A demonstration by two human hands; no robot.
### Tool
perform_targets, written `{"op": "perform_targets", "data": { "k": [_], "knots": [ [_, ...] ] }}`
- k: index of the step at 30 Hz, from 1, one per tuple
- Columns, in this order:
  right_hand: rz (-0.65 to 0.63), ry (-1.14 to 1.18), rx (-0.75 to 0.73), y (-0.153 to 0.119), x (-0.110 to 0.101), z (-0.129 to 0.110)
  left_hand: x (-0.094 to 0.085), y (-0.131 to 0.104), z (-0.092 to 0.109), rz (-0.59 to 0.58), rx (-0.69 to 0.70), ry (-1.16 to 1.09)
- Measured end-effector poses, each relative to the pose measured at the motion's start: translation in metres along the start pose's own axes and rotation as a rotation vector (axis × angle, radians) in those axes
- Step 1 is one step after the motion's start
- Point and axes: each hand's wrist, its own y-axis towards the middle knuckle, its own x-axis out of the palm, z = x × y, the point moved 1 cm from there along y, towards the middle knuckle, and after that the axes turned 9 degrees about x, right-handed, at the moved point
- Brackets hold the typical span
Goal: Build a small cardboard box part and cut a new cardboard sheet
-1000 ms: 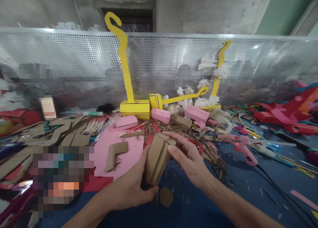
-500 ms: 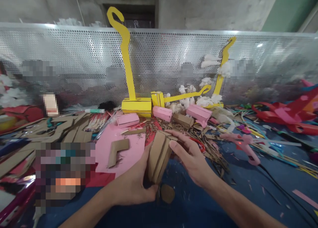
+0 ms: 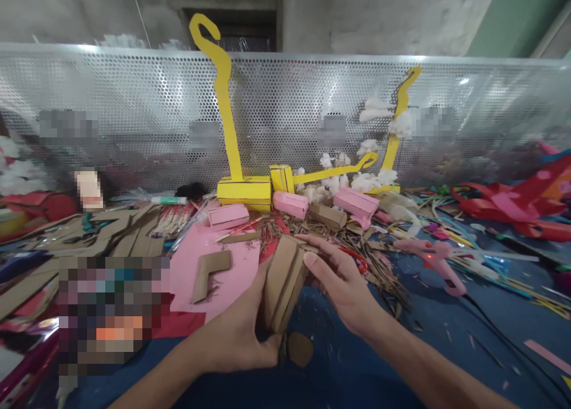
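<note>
A brown cardboard box form with several flat sides is held tilted between my two hands at the centre. My left hand grips its left side and lower end, the thumb near the bottom edge. At its upper right end, my right hand pinches the edge with thumb and fingers. A small round cardboard piece lies on the blue table just below the box. To the left, an L-shaped cardboard piece rests on a pink sheet.
A pink glue gun with a lit red spot and black cord lies at right. Yellow hooked forms, pink blocks and cardboard shreds sit behind my hands. Beyond stands a perforated metal panel. Cardboard scraps cover the left.
The view has shifted very slightly. Both hands keep nearly the same hold on the cardboard box form.
</note>
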Motion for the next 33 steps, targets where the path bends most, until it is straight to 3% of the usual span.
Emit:
{"op": "perform_targets", "data": {
  "k": [17, 20, 23, 27, 33],
  "knots": [
    [0.051, 0.036, 0.022, 0.003, 0.002, 0.002, 0.001, -0.004, -0.006, -0.047, -0.161, -0.164],
    [0.08, 0.026, -0.019, 0.004, 0.001, 0.0, 0.001, -0.004, -0.008, 0.003, -0.183, -0.201],
    [0.105, -0.12, -0.122, 0.003, -0.001, -0.001, -0.003, -0.001, -0.01, 0.125, -0.172, -0.269],
    [0.008, -0.395, -0.112, 0.001, -0.002, 0.002, -0.005, 0.002, -0.013, 0.215, -0.153, -0.373],
    [-0.131, -0.378, -0.054, 0.001, 0.002, 0.008, -0.005, 0.003, -0.011, 0.195, -0.083, -0.381]
  ]
}}
